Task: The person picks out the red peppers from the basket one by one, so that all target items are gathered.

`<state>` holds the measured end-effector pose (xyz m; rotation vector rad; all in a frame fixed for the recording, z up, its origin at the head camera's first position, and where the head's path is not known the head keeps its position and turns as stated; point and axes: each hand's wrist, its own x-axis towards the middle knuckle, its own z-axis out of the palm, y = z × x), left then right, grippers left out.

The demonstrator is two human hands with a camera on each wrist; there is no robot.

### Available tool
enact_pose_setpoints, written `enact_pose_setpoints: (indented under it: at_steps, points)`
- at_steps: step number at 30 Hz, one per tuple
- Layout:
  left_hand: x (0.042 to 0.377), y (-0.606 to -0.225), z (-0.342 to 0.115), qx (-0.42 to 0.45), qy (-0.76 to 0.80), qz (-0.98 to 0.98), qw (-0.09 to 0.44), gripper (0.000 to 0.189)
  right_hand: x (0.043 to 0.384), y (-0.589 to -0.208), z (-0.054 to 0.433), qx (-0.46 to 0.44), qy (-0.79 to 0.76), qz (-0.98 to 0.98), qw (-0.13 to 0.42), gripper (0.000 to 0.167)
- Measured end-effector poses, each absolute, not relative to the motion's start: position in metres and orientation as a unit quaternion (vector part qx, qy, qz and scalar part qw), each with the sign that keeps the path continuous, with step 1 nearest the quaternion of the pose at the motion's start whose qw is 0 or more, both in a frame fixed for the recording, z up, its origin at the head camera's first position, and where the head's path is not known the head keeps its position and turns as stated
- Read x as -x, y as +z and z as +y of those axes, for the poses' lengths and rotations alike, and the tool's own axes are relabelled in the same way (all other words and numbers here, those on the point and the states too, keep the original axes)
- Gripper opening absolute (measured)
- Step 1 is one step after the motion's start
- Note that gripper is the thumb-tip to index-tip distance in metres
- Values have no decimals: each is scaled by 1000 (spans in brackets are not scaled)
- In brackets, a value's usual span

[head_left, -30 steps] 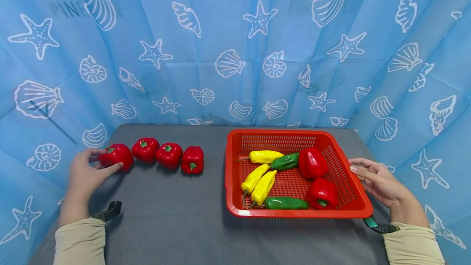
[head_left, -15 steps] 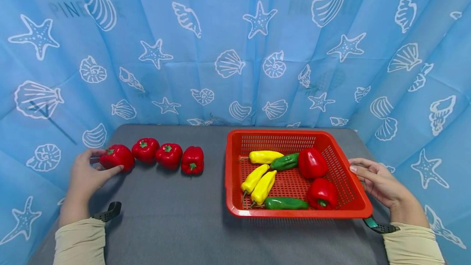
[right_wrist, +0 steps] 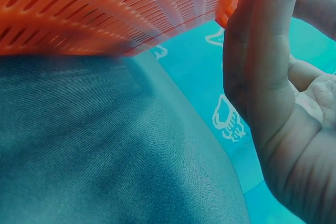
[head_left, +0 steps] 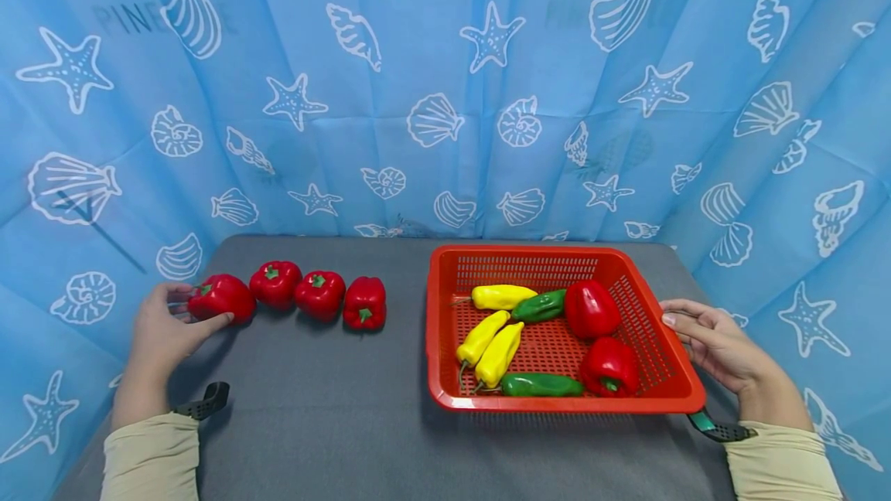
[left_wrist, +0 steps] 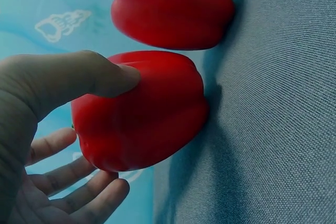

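Observation:
My left hand holds the leftmost red bell pepper, thumb on its near side and fingers round the far side. In the left wrist view the thumb lies on this pepper, and the fingertips reach its lower edge. Three more red bell peppers stand in a row to its right, the closest just beside it. At the right, my right hand pinches the side rim of the orange-red plastic basket. In the right wrist view its fingers stand upright against the basket rim.
Inside the basket lie two red bell peppers, three yellow peppers and two green peppers. A grey cloth covers the table. Behind it hangs a blue curtain with white shell prints.
The leftmost red bell pepper has shifted very slightly right with the left hand's fingers round it. The right hand and the basket have kept their places.

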<state>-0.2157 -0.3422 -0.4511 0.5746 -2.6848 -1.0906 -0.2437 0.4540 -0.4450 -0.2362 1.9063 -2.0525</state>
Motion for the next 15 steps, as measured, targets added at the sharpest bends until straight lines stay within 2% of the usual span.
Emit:
enact_pose_setpoints:
  at_steps: [15]
  points:
    - [217, -454, -343, -202, -374, -900, 93, 97, 244, -443, 454, 80, -721, 667, 167, 32]
